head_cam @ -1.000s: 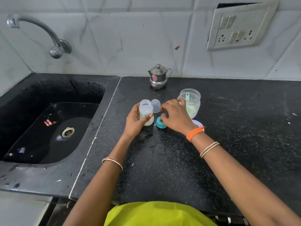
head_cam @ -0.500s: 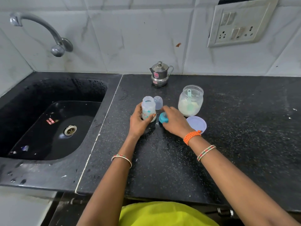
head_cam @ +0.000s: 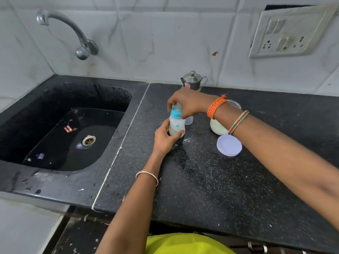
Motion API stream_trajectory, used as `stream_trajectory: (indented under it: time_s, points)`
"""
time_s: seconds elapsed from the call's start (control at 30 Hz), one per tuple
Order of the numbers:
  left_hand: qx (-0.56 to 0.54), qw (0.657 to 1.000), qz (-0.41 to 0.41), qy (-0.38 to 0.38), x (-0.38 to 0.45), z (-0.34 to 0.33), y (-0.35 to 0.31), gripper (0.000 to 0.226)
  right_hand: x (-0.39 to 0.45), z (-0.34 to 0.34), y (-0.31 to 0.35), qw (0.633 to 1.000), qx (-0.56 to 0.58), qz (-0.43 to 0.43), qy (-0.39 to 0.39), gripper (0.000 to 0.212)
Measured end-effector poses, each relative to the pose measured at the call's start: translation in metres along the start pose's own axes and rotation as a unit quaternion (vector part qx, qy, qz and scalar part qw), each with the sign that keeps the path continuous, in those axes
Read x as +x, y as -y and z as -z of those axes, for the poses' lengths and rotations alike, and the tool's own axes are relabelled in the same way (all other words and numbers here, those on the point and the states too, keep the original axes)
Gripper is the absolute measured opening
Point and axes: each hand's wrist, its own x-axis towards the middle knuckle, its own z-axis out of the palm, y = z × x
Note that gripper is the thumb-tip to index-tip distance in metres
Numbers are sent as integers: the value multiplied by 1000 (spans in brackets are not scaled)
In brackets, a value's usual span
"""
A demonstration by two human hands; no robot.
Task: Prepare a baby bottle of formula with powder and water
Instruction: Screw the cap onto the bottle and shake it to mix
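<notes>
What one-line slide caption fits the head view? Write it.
Left hand steadies the baby bottle on the black counter while right hand fits its blue nipple ring.

Black granite counter (head_cam: 211, 189), black sink (head_cam: 60, 125) with steel drain (head_cam: 88, 140), wall tap (head_cam: 73, 32), switch panel (head_cam: 291, 30), white tiles (head_cam: 165, 33)

My right hand (head_cam: 189, 105) is covering the top of the teat ring (head_cam: 176, 114) and the base of the steel pot (head_cam: 193, 81). My right wrist is hiding most of the powder jar (head_cam: 218, 128). The clear cap (head_cam: 189, 120) is showing only partly behind the bottle (head_cam: 176, 126).
</notes>
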Motion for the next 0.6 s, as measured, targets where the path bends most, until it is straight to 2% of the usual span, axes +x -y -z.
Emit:
stream_trajectory:
  time_s: [0.27,0.4,0.5,0.57,0.6]
  points:
    - [-9,1000,11,-2,1,1,0,58,8,-1,-1,999,-49,4,1,42]
    - [-4,1000,8,-4,1,1,0,57,7,-3,1,984,-169,-41,-44,63]
    - [-1,1000,10,-4,-1,0,-3,60,0,8,3,976,-191,-90,-56,76]
    - [-4,1000,13,-4,-1,0,-3,60,-4,15,-1,974,-192,-75,-95,65]
    - [-4,1000,12,-5,-1,0,-3,60,-5,16,-3,978,-172,-48,-104,52]
